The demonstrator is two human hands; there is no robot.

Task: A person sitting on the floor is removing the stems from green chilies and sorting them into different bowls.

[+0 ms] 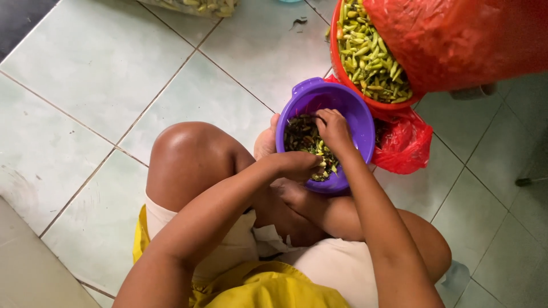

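A purple plastic bowl rests between my feet on the tiled floor and holds dark stems mixed with small pale green chillies. My left hand hovers over the bowl's near rim, fingers closed on a small pale chilli. My right hand reaches down into the bowl, its fingertips pinched among the contents; what it grips is hidden.
A red basin full of green chillies stands just behind the purple bowl, partly covered by a red plastic bag. Another crumpled red bag lies to the bowl's right. My bent knees flank the bowl. Pale tiles surround me.
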